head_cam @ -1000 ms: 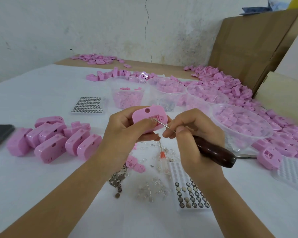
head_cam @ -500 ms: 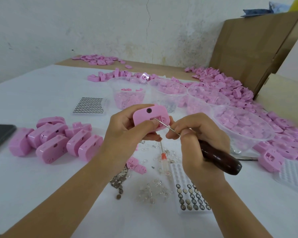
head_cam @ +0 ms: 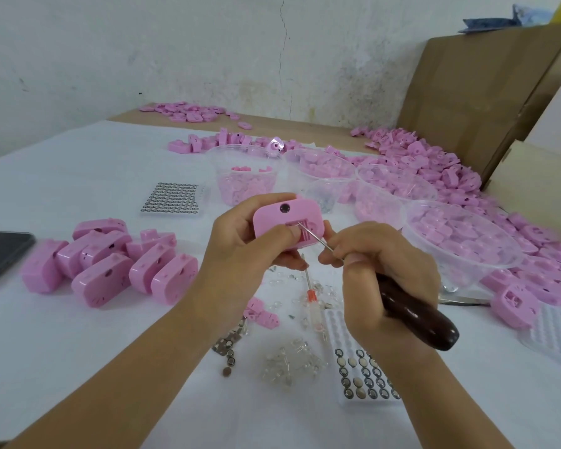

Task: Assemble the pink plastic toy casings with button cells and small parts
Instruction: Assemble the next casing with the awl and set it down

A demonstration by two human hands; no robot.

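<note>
Pink plastic is all over this white bench point(head_cam: 78, 351). The left hand point(head_cam: 240, 254) holds one pink casing point(head_cam: 289, 215) up above the bench, in the middle of the view. The casing has a dark round hole near its top. The left fingers point(head_cam: 274, 236) are curled round the casing, and the thumb presses on its front. The right hand point(head_cam: 389, 280) grips a pointed tool point(head_cam: 418, 319) with a dark brown handle, its fingers clamped tight on it. The thin metal tip pokes into the ribbed slot in the casing, just beside the left thumb. Under the hands lie a small red screwdriver point(head_cam: 311, 294), some clear bits and a white tray of button cells point(head_cam: 366, 380). A bunch of closed casings point(head_cam: 110, 270) sits on the left. Clear bowls point(head_cam: 460, 241) full of pink parts stand on the right and behind. A second sheet of cells point(head_cam: 172, 199) lies farther back on the left.
</note>
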